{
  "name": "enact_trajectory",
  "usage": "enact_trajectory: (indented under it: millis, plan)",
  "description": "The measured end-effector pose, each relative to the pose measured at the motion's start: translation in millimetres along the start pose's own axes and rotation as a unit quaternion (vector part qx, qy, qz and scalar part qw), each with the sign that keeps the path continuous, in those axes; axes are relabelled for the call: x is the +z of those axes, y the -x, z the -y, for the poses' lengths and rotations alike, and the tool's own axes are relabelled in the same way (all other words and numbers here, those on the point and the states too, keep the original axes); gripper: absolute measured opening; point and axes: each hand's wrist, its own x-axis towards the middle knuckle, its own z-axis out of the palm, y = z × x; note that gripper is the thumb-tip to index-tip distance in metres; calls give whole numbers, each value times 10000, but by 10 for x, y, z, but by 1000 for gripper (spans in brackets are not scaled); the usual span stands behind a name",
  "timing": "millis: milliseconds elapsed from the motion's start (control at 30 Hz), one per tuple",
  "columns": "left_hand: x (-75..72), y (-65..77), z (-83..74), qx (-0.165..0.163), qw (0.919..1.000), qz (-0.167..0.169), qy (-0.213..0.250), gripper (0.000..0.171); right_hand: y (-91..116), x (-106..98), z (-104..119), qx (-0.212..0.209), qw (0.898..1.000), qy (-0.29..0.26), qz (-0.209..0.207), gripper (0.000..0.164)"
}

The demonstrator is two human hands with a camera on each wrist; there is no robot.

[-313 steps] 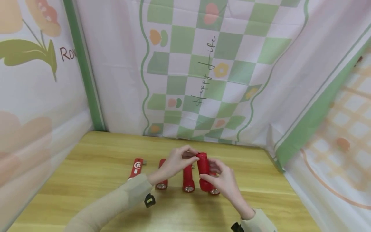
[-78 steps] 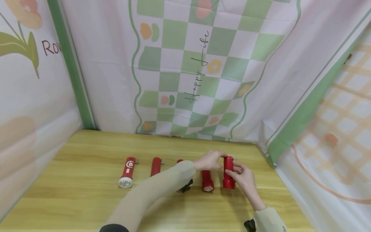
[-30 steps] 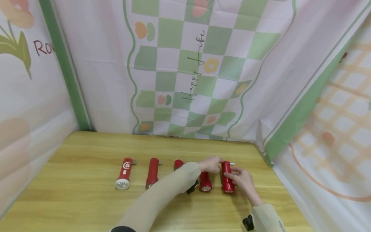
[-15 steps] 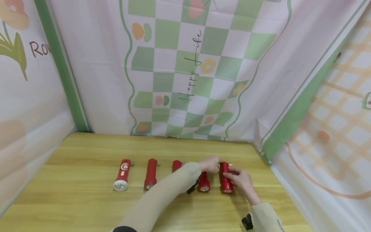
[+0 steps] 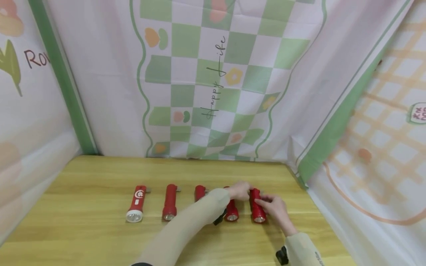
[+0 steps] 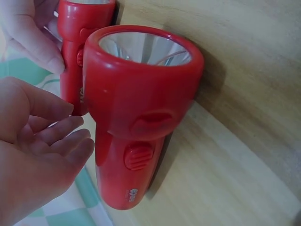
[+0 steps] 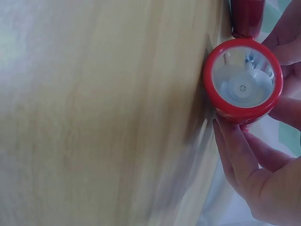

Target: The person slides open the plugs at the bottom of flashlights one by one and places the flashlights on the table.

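Note:
In the head view, my right hand pinches the rightmost red flashlight from its right side, thumb on top. This flashlight lies with its lens toward me; the right wrist view shows its round clear lens straight on, fingers beneath. My left hand reaches across, its loosely bent fingertips right at the flashlight's tail end. In the left wrist view, the neighbouring red flashlight fills the foreground, its ribbed slide switch facing up, and the left hand's fingers stay beside it.
More flashlights lie in a row to the left: a red one partly under the left sleeve, another red one, and one with a white head. Metal plugs stick out near several tails. The wooden table ends at a hanging patterned cloth.
Ten seconds ago both hands held the flashlight up over the row; now it lies at the right end. Over the last second it has rolled, hiding its plug, and its lens shows more.

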Motion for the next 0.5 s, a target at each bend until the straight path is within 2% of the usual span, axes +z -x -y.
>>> enact_trajectory:
  millis: [333, 500]
  plan:
    - [24, 5, 1, -6, 9997, 179, -162, 51, 22, 16, 22, 71, 9999, -56, 46, 40]
    - [17, 11, -14, -54, 9996, 186, -206, 53, 18, 7, 23, 62, 9999, 96, 66, 40]
